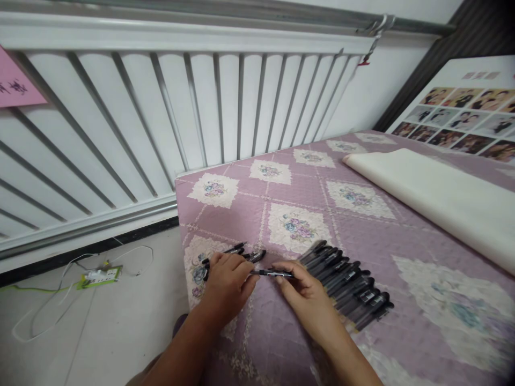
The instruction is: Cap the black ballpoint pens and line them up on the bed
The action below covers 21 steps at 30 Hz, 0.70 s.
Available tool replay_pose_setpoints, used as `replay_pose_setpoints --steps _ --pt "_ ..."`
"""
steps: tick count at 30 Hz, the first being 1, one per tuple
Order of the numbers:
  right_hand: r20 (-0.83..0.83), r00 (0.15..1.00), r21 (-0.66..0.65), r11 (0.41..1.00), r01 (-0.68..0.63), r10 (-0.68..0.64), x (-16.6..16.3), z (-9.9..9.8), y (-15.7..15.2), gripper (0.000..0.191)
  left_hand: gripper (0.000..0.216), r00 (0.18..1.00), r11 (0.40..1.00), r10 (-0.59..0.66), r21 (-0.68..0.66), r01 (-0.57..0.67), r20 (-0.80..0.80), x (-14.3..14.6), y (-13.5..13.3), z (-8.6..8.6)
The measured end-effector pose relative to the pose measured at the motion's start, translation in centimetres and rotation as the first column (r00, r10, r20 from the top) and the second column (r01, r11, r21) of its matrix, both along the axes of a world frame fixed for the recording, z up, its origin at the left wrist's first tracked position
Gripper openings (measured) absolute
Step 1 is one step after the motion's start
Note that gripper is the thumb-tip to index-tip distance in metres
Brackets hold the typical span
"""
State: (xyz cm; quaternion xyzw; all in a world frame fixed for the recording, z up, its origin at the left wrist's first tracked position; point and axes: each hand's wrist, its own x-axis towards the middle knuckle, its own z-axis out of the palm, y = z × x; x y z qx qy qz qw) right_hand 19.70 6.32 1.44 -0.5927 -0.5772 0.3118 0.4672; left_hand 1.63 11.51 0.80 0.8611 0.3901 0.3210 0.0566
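- Quilted purple floral cover [370,236] over a flat surface, patterned with cream patches of blue and purple flowers.
- On its near part, a slanting row of black-capped pens [356,284], side by side, caps toward the upper right.
- Near the left edge, a smaller pen group [257,256], partly hidden.
- At right, a smooth cream sheet [434,198], seemingly folded.
- Far right, a photo-printed board [462,115]; flat or propped, unclear.

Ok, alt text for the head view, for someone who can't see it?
Left hand and right hand hold a pen between them above a floral cloth, with a row of pens beside the right hand and a radiator behind.
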Motion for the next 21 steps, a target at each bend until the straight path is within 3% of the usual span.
replay_pose_setpoints --steps 7,16,21 --pt "0.075 0.996 0.024 0.998 -0.055 0.053 0.0 -0.17 0.07 0.018 0.013 0.998 0.998 -0.058 0.005 0.058 0.023 0.24 -0.21 -0.42" --pt "0.1 0.991 0.047 0.994 -0.097 0.092 0.16 -0.06 0.14 0.018 0.01 0.999 0.997 -0.002 0.081 -0.001 0.042 0.82 -0.69 -0.36" --pt "0.03 0.998 0.028 0.999 -0.047 0.046 -0.19 0.04 0.19 0.017 0.012 0.999 0.996 0.011 0.082 -0.015 0.044 0.84 -0.87 -0.09"
